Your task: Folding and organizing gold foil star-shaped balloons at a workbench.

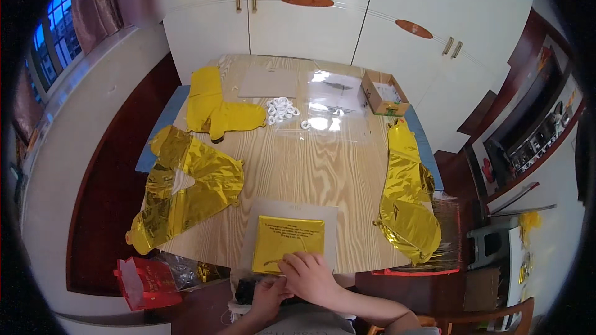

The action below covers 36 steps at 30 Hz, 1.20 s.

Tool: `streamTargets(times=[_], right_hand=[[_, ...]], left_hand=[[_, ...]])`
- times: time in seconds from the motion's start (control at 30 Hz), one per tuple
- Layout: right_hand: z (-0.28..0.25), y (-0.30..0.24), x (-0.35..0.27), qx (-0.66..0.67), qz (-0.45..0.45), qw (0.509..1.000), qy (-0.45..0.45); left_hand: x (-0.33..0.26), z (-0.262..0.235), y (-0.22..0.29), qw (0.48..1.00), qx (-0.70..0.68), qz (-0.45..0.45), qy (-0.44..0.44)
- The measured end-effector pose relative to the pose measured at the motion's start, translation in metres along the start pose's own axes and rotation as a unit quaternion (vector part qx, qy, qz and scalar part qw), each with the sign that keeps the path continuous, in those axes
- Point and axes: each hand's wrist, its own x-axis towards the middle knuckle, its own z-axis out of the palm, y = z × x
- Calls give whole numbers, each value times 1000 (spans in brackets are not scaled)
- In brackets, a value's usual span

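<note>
In front of me, a deflated gold foil balloon, folded into a square with a printed text block on top, lies on a grey board at the table's near edge. My right hand bends over the lower right part of the foil, its fingertips closed on that edge. Just below the foil's lower edge, my left hand is closed with thumb and finger together close to the right hand. Whatever lies between its fingertips is too small to make out.
Unfolded gold foil balloons lie at the table's left, far left and right. White rings, a second grey board, clear plastic sleeves and a cardboard box sit at the back. A red bag stands below left.
</note>
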Motion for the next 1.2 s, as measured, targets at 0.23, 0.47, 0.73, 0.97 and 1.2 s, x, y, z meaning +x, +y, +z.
streamTargets(times=[0.23, 0.47, 0.73, 0.97, 1.2], right_hand=[[1, -2, 5, 3, 26, 999, 23], [-2, 17, 5, 25, 17, 999, -34], [-9, 45, 10, -21, -90, 996, -1], [-24, 68, 26, -99, -158, 982, 28], [-16, 87, 28, -79, -123, 989, 12]], left_hand=[[3, -5, 1, 1000, 2, 16, -13], [-9, -23, 27, 959, 264, -6, -102], [-11, 12, 117, 483, 708, 513, -60], [35, 38, 132, 266, 737, 614, -94], [59, 40, 128, 231, 789, 559, -105]])
